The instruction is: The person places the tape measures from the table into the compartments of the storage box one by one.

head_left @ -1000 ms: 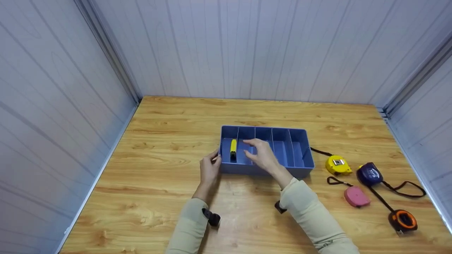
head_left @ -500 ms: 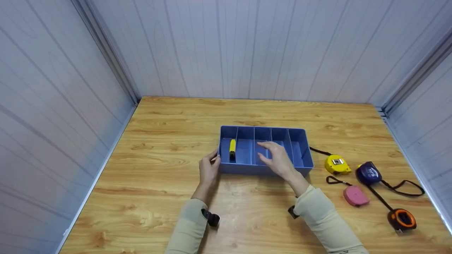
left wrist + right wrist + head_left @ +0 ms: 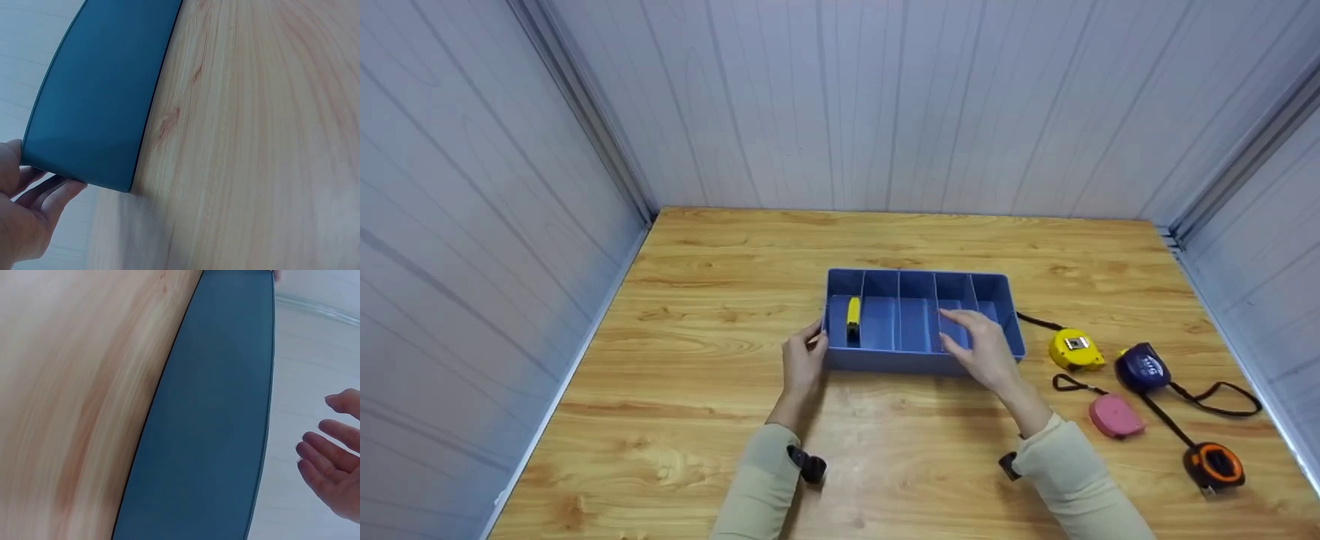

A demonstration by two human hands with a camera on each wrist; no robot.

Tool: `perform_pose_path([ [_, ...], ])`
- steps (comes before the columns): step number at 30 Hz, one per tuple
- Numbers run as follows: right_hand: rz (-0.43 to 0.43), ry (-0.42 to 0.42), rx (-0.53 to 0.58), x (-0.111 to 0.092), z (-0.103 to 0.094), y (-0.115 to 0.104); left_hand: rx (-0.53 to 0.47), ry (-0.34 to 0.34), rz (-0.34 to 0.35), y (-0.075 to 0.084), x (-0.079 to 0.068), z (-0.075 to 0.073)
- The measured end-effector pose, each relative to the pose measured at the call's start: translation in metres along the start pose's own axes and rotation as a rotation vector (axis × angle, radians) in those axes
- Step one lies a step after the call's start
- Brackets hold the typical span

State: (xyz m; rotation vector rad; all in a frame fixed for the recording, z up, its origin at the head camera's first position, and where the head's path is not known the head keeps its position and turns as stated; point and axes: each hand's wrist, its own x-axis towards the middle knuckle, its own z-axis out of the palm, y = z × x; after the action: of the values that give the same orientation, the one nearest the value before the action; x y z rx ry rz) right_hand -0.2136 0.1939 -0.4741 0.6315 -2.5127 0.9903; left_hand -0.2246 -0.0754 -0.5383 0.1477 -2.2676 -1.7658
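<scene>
A blue divided storage box (image 3: 922, 362) stands on the wooden table, its row of compartments facing up. In the leftmost compartment a yellow and black tape measure (image 3: 853, 319) stands on edge. My left hand (image 3: 804, 364) holds the box at its near left corner; in the left wrist view, the thumb (image 3: 8, 163) is by the rim and the fingers lie against the end wall. My right hand (image 3: 986, 352) hovers over the box's right part, thumb and fingers spread apart with nothing between them. The right wrist view shows that hand (image 3: 337, 467) beyond the box's front wall.
Right of the box lie a yellow tape measure (image 3: 1076, 350), a dark blue tape measure (image 3: 1142, 367), a pink tape measure (image 3: 1116, 416) and a black and orange tape measure (image 3: 1215, 466), with black straps. Pale panels (image 3: 855, 105) enclose the table (image 3: 697, 315).
My right hand has moved rightward over the box, from near the second compartment toward the fourth, still spread. My left hand and the box have stayed in place.
</scene>
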Motion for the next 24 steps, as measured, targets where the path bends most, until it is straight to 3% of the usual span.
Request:
perform_pose_path([
  [12,0.049,0.078,0.018,-0.015,-0.018,0.015,-0.020,0.010,0.000,0.001,0.000,0.001],
  [24,0.180,0.141,-0.009,-0.028,-0.035,0.033,-0.056,-0.019,0.014,0.005,-0.003,-0.001],
])
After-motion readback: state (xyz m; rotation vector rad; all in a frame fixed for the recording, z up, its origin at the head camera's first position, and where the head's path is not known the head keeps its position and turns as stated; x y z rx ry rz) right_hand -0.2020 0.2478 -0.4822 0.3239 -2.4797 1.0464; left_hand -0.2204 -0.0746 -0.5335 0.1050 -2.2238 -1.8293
